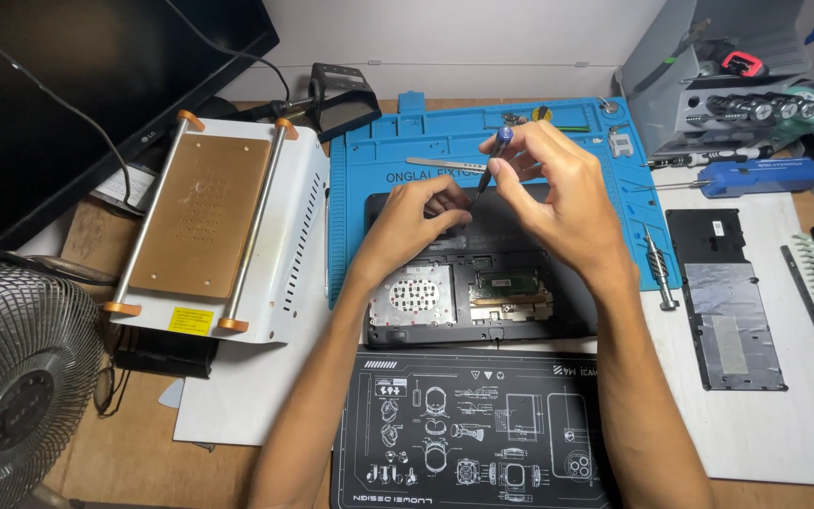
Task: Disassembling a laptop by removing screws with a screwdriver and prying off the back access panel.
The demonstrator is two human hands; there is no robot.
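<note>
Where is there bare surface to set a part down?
Free: white sheet below the black rectangular cover panel, and brown wooden desk left of the black printed mat. Crowded: the blue silicone repair mat, under the opened black laptop, both hands and the screwdriver.

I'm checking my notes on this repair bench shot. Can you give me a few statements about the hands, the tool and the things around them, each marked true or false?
1. The right hand holds a screwdriver by its blue top. True.
2. The left hand rests on the opened laptop. True.
3. The laptop lies on a red mat. False: it lies on a blue mat.
4. A fan stands at the far right. False: it is at the lower left.
5. A removed black cover lies to the right of the laptop. True.
</note>
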